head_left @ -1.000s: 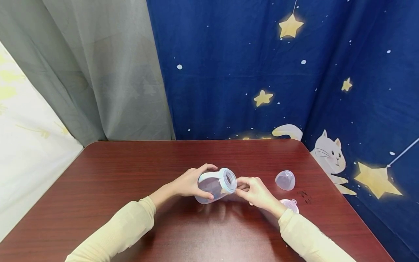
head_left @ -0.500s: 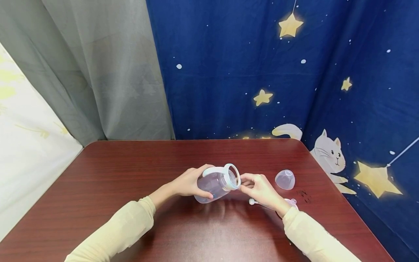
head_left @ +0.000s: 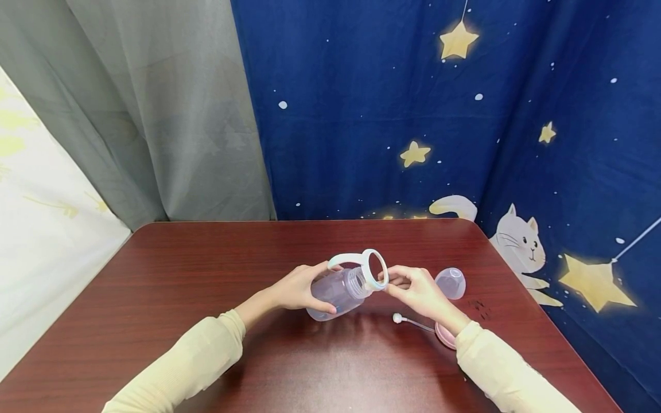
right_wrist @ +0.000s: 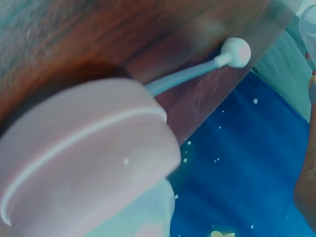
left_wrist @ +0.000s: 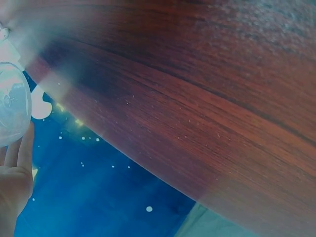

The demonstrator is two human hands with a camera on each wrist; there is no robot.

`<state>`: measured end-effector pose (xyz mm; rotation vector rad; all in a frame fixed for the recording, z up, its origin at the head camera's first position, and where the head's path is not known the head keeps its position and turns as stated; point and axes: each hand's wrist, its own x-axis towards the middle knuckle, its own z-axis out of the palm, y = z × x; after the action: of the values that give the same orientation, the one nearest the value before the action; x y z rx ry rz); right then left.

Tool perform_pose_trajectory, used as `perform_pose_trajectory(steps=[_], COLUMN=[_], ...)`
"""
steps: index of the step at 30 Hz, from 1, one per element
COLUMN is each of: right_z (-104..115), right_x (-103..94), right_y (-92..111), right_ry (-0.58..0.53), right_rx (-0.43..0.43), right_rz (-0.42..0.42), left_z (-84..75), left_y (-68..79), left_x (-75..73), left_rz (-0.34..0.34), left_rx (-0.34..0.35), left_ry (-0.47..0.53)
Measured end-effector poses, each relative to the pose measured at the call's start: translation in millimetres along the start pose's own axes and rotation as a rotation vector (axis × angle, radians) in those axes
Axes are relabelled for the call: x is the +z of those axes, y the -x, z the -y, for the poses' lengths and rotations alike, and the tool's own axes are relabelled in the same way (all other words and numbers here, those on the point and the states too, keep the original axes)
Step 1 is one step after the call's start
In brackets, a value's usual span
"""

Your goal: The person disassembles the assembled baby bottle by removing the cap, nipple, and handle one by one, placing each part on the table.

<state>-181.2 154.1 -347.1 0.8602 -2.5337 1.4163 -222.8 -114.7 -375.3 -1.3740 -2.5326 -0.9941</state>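
Observation:
My left hand (head_left: 299,287) grips the body of a clear baby bottle (head_left: 335,293), which lies tilted with its threaded neck toward the right. In the left wrist view, the rounded base of the bottle (left_wrist: 12,106) shows above the fingers of the left hand (left_wrist: 15,182). A white bottle handle (head_left: 368,268) with a ring end stands off the neck, its lower edge still overlapping the mouth. My right hand (head_left: 415,289) pinches the ring's right side between thumb and fingers.
Right of the hands, a clear dome cap (head_left: 451,284) rests on the dark red table (head_left: 217,252). Nearer me lies a pink nipple collar (head_left: 445,335), partly behind the right wrist. From it runs a thin straw (right_wrist: 182,78) with a white ball end (right_wrist: 237,53).
The right hand has drawn the white handle up and to the right, off the bottle's neck. The left hand and bottle have stayed put. The straw's ball end has come into view.

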Motion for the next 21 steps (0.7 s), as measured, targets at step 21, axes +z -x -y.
perform_pose_trajectory(steps=[21], right_z=[-8], right_x=[-25.9], right_y=[-11], right_ry=[0.062], right_rx=[-0.087], right_rz=[-0.116], left_z=[0.1], left_y=[1.0], left_x=[-0.6], left_rz=[0.033], left_rx=[-0.027], left_ry=[0.024])
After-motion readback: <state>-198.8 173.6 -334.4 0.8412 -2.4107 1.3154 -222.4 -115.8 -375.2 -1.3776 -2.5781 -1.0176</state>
